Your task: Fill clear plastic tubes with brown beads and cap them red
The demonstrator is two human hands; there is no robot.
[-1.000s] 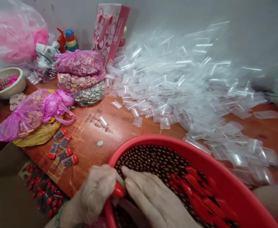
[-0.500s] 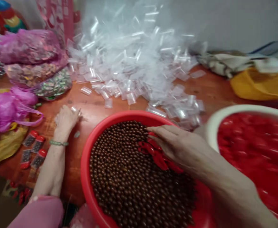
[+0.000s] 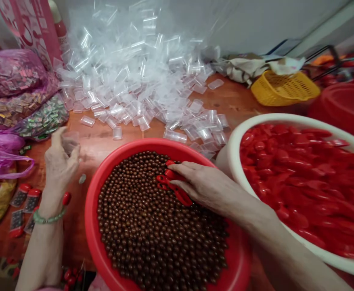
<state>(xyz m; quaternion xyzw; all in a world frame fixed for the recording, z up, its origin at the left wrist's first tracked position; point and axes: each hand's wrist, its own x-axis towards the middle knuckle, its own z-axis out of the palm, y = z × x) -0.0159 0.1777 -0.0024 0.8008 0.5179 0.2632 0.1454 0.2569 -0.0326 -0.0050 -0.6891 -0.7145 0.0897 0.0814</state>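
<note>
Across a brown counter [image 3: 237, 106], a red tub [image 3: 91, 214] of dark brown beads [image 3: 152, 238] sits at 6 o'clock, with a person's two bare hands at work around it. Taking the tub as the clock's hub, the left hand [image 3: 60, 163] is at 10 o'clock, above the counter, a green bracelet [image 3: 48, 219] at its wrist. Its thumb and fingers appear to pinch one clear case [image 3: 70, 140], though blur softens the edges. The right hand [image 3: 202, 182], its arm extending from 4 o'clock, is over the beads with fingers touching red pieces [image 3: 177, 188] that lie on them toward 1 o'clock; whether it has closed on one cannot be told.

At 12 o'clock spreads a heap of clear cases [image 3: 128, 91]. A white basin [image 3: 233, 157] at 3 o'clock holds many more red pieces, while at 9 o'clock lie several filled boxes [image 3: 19, 196] with red ends, partly hidden by the left arm.

The step in hand looks like gathering parts: a case on one side, a red piece on the other. By that reading, the next move calls for a sure pinch on a single red piece without dragging beads along, and a light, steady hold on the thin-looking case.
</note>
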